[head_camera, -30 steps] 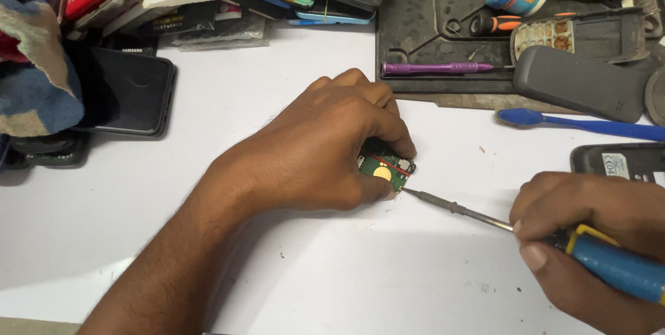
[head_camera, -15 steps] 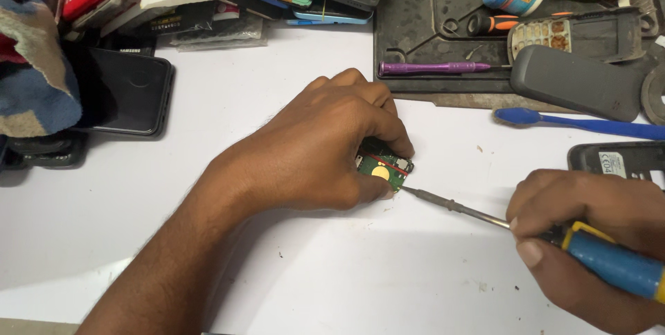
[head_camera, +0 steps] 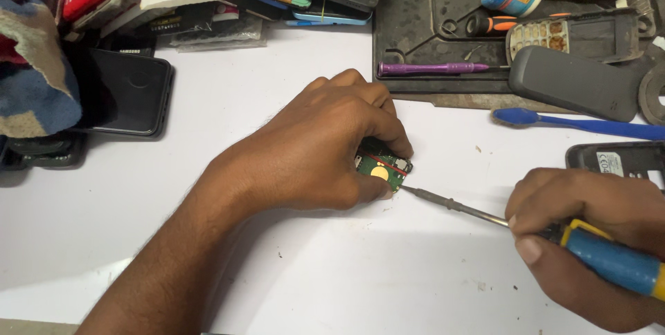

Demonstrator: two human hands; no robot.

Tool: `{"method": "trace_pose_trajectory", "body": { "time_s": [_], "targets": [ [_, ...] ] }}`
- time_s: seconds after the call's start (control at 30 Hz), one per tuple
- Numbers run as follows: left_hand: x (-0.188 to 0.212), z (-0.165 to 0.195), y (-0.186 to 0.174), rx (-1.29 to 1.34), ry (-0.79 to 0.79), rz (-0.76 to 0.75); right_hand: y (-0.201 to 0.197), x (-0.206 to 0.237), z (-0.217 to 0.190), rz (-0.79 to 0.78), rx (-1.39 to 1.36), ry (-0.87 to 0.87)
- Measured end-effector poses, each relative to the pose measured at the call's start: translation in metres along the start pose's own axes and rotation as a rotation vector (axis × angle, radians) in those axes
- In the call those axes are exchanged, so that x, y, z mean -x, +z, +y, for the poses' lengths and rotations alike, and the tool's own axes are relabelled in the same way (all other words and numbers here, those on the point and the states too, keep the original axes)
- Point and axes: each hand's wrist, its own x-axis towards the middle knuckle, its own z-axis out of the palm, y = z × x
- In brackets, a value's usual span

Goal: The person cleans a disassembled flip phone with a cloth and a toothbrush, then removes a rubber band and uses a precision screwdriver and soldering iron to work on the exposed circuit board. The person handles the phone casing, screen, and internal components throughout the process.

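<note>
The left hand point(head_camera: 325, 148) arches over a small green circuit board point(head_camera: 382, 169), fingertips closed on its edges and pinning it flat to the white tabletop point(head_camera: 208, 113) so it cannot slide. The right hand point(head_camera: 589, 238) is wrapped around a screwdriver point(head_camera: 540, 231) with a blue and yellow grip, its thin steel shaft slanting down until the tip meets the board's near edge. The board shows a round gold pad and a red stripe. Beyond lie a dark, scuffed work mat point(head_camera: 415, 23), a purple tool point(head_camera: 429, 68), a blue brush point(head_camera: 589, 126) and a glossy black phone point(head_camera: 125, 92).
</note>
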Motion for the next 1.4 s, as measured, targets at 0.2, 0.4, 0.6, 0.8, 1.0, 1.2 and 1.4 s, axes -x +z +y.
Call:
{"method": "trace_pose_trajectory", "body": {
  "time_s": [0.2, 0.4, 0.6, 0.8, 1.0, 1.2, 1.4],
  "targets": [
    [-0.001, 0.000, -0.001, -0.005, 0.003, 0.003, 0.000, -0.003, -0.004, 0.015, 0.042, -0.021],
    [0.000, 0.001, -0.001, -0.007, -0.001, -0.002, -0.001, 0.006, 0.004, 0.079, -0.017, -0.017],
    [0.002, -0.001, -0.003, -0.010, 0.019, 0.016, -0.003, 0.015, 0.021, 0.260, -0.022, 0.105],
    [0.000, -0.001, -0.001, -0.010, -0.009, -0.004, -0.010, 0.017, 0.021, 0.196, 0.063, 0.086],
    [0.001, -0.002, -0.001, -0.007, 0.013, 0.001, -0.004, 0.017, 0.024, 0.264, 0.004, 0.103],
    [0.006, -0.006, 0.000, 0.044, 0.119, -0.015, -0.004, 0.018, 0.026, 0.267, -0.021, 0.099],
    [0.015, -0.013, -0.023, -0.039, 0.055, 0.079, -0.005, 0.018, 0.023, 0.255, -0.009, 0.087]
  ]
}}
